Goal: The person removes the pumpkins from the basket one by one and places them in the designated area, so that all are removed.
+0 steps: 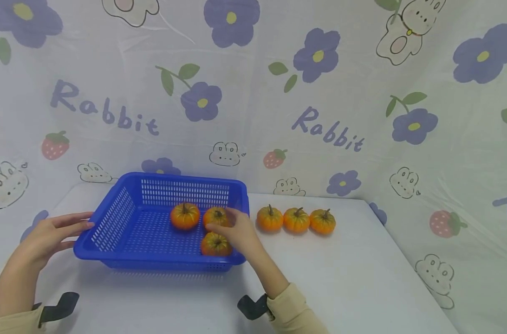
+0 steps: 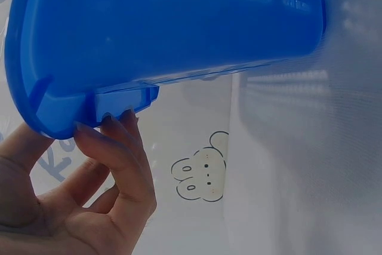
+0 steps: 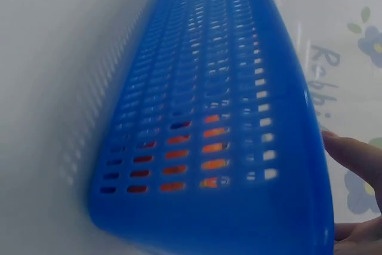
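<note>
A blue slotted plastic basket stands on the white table. My left hand grips its left rim, with bent fingertips under the lip in the left wrist view. My right hand reaches over the basket's right side and holds a small orange-green pumpkin between thumb and fingers; its far fingers are partly hidden. Right in front of that one lies another pumpkin, and a third pumpkin sits to its left inside the basket. In the right wrist view, the basket wall hides most of the pumpkins.
Right of the basket, three more pumpkins stand in a row on the table: a near one, a middle one and an end one. A patterned cloth with rabbits and flowers hangs behind the table.
</note>
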`<state>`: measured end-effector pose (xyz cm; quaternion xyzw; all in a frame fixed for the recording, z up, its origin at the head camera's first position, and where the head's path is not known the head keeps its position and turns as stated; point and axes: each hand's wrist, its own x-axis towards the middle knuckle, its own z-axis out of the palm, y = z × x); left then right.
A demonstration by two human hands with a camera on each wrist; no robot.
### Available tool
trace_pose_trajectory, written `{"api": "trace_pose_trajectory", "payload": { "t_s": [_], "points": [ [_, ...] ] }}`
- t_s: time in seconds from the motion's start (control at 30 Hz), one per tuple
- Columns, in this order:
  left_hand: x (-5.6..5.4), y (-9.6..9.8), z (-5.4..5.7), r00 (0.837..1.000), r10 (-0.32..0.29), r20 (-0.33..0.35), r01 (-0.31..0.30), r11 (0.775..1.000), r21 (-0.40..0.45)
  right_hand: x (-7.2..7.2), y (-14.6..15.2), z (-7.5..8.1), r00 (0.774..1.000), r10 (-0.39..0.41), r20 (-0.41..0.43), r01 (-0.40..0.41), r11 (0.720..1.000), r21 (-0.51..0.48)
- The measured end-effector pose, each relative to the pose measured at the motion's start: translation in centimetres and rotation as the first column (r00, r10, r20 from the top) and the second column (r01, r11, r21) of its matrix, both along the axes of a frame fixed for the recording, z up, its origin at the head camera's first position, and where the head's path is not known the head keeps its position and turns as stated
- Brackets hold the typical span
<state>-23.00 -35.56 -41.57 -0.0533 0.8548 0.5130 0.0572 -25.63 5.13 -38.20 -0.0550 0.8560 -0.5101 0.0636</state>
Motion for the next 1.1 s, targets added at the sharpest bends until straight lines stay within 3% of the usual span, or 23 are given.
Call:
{"api": "trace_pose_trajectory", "payload": {
  "t_s": [0.27,0.67,1.1],
  "points": [
    [0.0,0.0,-0.1,1.000,-0.006,-0.008,0.006,1.000,0.021,-0.2,-0.7,-0.5,0.996,0.029,0.089,-0.031,0.999,0.024],
    [-0.1,-0.2,-0.1,1.000,-0.017,-0.008,0.017,0.999,0.033,-0.3,-1.1,-0.9,0.992,0.089,0.087,-0.093,0.995,0.037],
    [0.1,0.1,0.0,1.000,-0.010,-0.014,0.011,1.000,0.029,-0.5,-1.5,-1.4,0.991,0.084,0.101,-0.093,0.992,0.087]
  ]
}}
